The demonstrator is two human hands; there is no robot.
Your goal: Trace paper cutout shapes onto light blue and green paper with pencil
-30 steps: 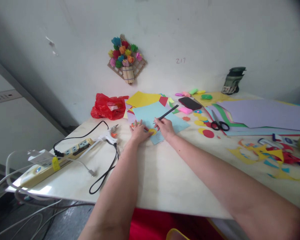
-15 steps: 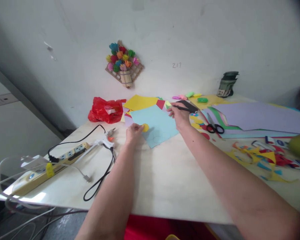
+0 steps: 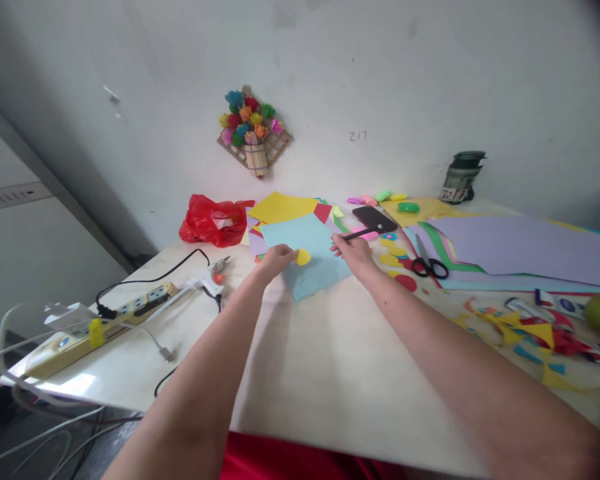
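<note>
Pinched in my left hand [image 3: 278,261] is a small yellow paper circle [image 3: 303,257], held over the light blue paper sheet [image 3: 293,232]. Faint drawn circle outlines show near the sheet's lower edge. My right hand [image 3: 353,251] is closed round a black pen [image 3: 363,233], whose rear end points up and to the right. That hand is at the sheet's right side, and its fingers hide the pen's tip. Yellow and red paper circles [image 3: 393,259] lie just right of this hand, and a black phone [image 3: 374,218] is behind it.
Black-handled scissors [image 3: 430,267] rest on stacked coloured paper [image 3: 520,247] at the right. Paper scraps [image 3: 525,327] and glue tubes lie nearer. On the left are a glue gun [image 3: 211,280], a power strip [image 3: 105,327] with cables, and a red plastic bag [image 3: 213,220]. A bottle [image 3: 463,177] stands behind.
My left hand has moved right and slightly up with the yellow circle. My right hand, still holding the pen, has come lower and nearer. The view has shifted slightly.
</note>
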